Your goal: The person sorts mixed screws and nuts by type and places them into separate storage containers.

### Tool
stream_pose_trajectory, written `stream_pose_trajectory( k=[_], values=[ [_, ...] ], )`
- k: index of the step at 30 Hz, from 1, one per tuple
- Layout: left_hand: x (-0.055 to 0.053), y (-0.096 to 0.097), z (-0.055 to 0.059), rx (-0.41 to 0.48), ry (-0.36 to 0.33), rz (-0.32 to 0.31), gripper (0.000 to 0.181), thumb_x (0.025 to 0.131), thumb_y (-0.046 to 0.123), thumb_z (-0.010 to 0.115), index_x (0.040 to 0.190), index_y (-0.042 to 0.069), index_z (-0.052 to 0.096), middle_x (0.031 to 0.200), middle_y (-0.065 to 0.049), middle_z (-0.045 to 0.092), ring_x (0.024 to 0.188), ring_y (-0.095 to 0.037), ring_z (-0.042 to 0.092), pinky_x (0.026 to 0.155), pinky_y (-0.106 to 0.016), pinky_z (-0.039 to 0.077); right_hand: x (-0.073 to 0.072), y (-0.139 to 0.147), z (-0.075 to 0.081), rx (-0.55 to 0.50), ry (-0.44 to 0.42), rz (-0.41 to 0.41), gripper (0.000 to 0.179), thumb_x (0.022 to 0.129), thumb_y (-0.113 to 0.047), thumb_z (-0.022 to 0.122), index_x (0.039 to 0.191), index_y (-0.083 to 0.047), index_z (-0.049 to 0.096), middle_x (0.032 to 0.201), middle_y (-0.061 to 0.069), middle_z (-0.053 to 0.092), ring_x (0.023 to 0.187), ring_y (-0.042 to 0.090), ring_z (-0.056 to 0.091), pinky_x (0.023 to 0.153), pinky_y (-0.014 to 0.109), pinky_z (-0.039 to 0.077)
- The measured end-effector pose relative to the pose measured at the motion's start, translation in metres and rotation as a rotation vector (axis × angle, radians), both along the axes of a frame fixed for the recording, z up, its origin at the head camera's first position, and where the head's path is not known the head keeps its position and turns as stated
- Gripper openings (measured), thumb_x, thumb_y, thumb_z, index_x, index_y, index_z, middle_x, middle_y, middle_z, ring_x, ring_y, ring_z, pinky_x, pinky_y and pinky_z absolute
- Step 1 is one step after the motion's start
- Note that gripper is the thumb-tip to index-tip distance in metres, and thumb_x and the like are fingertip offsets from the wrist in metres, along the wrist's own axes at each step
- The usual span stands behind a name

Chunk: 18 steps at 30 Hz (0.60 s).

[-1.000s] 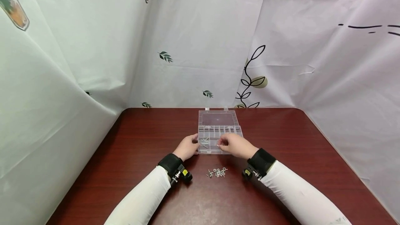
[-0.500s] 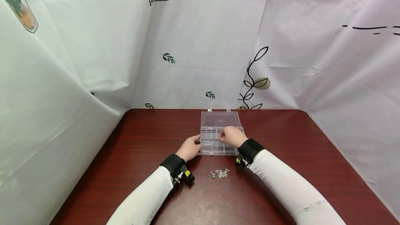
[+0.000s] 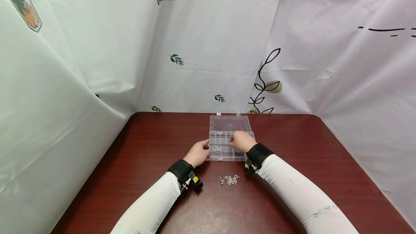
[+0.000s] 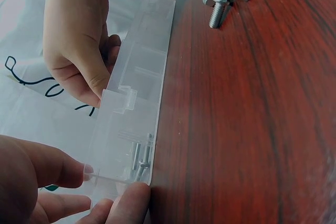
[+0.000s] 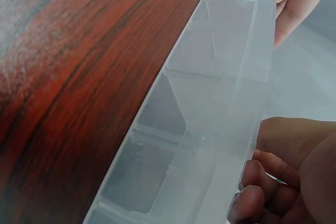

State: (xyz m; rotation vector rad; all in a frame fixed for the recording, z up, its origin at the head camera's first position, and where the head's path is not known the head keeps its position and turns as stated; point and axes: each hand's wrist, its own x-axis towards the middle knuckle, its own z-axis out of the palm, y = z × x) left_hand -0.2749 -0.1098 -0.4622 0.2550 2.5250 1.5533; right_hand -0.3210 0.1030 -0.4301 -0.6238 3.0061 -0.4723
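Observation:
A clear plastic compartment box (image 3: 229, 122) stands on the table with its lid laid open toward the back. My left hand (image 3: 197, 154) grips its left end, thumb and fingers on the corner in the left wrist view. Several screws (image 4: 142, 158) lie in the compartment by that hand. My right hand (image 3: 242, 141) reaches over the middle compartments with its fingers curled down; the box wall (image 5: 210, 93) partly covers its fingertips in the right wrist view. I cannot tell whether they pinch anything.
In front of the box, a small pile of screws, nuts and washers (image 3: 230, 180) lies on the dark red wooden table (image 3: 162, 133). A white printed curtain (image 3: 201, 64) hangs behind and at both sides.
My right hand has moved from the front compartments farther back over the box, then stayed nearly still. The left hand keeps its grip on the left end.

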Motion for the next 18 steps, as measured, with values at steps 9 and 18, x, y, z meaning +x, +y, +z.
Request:
stream_pose_trajectory(
  k=[9, 18],
  values=[
    [0.0013, 0.001, -0.001, -0.003, -0.003, 0.001, 0.056, 0.097, 0.003, 0.053, 0.15, -0.003, 0.037, 0.137, -0.024, 0.053, 0.096, -0.023, 0.066, 0.069, -0.03, 0.061, 0.0036, 0.0009, -0.0002, -0.02, -0.006, -0.006, 0.013, 0.091, -0.015, 0.07, 0.078, -0.013, 0.072, 0.07, -0.003, 0.063, 0.059, 0.014, 0.052, 0.057, 0.03, 0.044],
    [-0.0009, 0.0004, -0.0033, 0.004, 0.006, 0.0, 0.056, 0.097, 0.002, 0.054, 0.15, -0.004, 0.037, 0.135, -0.025, 0.054, 0.094, -0.024, 0.066, 0.068, -0.031, 0.061, 0.0059, 0.0049, -0.004, -0.052, 0.062, 0.022, 0.01, 0.09, -0.014, 0.069, 0.079, -0.013, 0.07, 0.072, -0.003, 0.063, 0.06, 0.013, 0.051, 0.058, 0.03, 0.045]
  ],
)
